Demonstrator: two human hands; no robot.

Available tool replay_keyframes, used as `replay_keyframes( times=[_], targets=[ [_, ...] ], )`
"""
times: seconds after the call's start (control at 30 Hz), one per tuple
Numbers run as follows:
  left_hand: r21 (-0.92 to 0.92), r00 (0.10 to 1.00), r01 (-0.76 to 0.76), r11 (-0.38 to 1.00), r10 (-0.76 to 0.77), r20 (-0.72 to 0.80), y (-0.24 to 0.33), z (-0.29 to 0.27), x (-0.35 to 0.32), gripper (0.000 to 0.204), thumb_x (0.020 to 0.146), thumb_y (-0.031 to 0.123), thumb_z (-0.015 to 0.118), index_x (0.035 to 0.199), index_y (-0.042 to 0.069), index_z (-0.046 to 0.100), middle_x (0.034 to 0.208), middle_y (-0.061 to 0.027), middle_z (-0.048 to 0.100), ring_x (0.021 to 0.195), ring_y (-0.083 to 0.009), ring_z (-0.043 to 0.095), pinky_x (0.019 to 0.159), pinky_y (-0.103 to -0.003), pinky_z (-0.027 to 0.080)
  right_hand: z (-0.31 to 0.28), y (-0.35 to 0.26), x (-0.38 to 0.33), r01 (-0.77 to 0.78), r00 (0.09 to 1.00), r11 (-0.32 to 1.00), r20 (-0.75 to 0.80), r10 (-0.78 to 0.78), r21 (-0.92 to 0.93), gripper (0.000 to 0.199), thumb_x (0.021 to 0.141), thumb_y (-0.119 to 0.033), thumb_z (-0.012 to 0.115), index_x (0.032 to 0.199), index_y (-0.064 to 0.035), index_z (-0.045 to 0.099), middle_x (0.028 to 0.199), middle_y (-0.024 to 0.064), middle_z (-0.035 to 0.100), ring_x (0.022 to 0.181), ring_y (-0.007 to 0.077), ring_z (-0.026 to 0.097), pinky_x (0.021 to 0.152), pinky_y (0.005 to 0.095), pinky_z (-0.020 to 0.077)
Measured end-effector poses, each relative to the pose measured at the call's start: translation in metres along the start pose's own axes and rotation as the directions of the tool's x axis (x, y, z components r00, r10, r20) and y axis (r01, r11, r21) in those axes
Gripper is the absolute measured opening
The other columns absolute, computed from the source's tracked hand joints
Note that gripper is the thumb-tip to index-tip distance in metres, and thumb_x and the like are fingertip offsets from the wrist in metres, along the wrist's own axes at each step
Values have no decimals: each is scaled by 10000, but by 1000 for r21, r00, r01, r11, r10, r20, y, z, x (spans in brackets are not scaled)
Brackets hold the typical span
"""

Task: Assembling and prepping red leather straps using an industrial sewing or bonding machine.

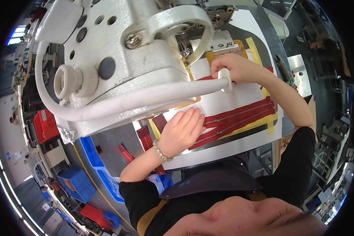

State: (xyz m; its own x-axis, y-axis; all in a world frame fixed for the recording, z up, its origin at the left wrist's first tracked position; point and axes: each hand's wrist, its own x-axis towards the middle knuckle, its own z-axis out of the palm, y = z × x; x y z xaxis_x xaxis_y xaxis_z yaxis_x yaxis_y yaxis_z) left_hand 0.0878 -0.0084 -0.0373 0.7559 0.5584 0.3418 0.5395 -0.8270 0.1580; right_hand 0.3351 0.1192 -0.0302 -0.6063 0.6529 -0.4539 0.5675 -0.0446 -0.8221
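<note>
Much of the upper left of the frame is filled by a white industrial sewing machine [118, 51], with a thick white tube [145, 96] curved across its front. Below and right of it, at centre right, two red zippers [246, 112] with metal teeth and pulls are laid side by side on a white sheet [220, 101], which is bordered by strips of yellow tape [270, 125].

The left hand [183, 129] is placed flat near the centre, its fingers straight, held together and closed on nothing; the near ends of the zippers are met by its edge. A beaded bracelet [161, 152] is worn on that wrist. The right hand [233, 69] is held above centre with its fingers bent, partly covered by the tube's end; whether anything is gripped cannot be told.

More red zipper pieces [125, 153] are seen left of the left forearm, and a blue bin [76, 185] is seen at lower left.
</note>
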Motion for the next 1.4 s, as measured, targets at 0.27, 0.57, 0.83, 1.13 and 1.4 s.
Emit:
replay_keyframes(
  times=[0.27, 0.57, 0.83, 1.13, 1.4],
  targets=[
    [-17, 962, 230, 973, -225, 154, 1, 7, -5, 655, 720, 425, 717, 1209, 19, 560, 1329, -232, 475, 1202, -327, 488, 959, -407, 377, 6, -7, 1, 185, 980, 977, -62, -191, -103, 187, 817, -214, 650, 802, -33, 607, 699, 9, 592, 618, 101, 519, 579, 245, 410],
    [-36, 942, 272, 962, -259, 213, 3, 11, -6, 767, 708, 522, 690, 1276, 37, 513, 1376, -273, 406, 1267, -363, 421, 1006, -445, 326, 33, -17, 23, 391, 803, 852, -324, -501, -348, 505, 726, -135, 715, 1172, -55, 490, 1147, 157, 542, 1061, 272, 555, 905, 346, 462],
    [-12, 993, 100, 995, -99, 71, -1, 10, -8, 615, 745, 451, 692, 1217, 75, 575, 1351, -173, 481, 1247, -293, 465, 1004, -412, 330, 54, -9, 31, 537, 816, 731, -478, -324, 422, 430, 861, -99, 573, 1235, -31, 371, 1095, 97, 558, 977, 151, 558, 871, 302, 472],
    [16, 994, 104, 994, -104, 23, -2, 13, -14, 554, 742, 389, 711, 1174, 61, 596, 1278, -156, 548, 1165, -264, 537, 961, -367, 397, 46, 3, -22, 406, 806, 745, -177, -564, -529, 305, 825, -88, 614, 1104, -201, 663, 1119, 58, 603, 1053, 288, 521, 969, 398, 406],
    [-101, 983, 163, 981, -153, 106, -2, 24, -23, 571, 725, 362, 725, 1157, 16, 588, 1261, -202, 541, 1126, -298, 544, 967, -401, 417, 48, 23, -8, 416, 818, 728, -125, -561, -545, 368, 838, -91, 598, 1200, -157, 601, 1251, 61, 576, 1114, 262, 558, 989, 392, 420]
  ],
)
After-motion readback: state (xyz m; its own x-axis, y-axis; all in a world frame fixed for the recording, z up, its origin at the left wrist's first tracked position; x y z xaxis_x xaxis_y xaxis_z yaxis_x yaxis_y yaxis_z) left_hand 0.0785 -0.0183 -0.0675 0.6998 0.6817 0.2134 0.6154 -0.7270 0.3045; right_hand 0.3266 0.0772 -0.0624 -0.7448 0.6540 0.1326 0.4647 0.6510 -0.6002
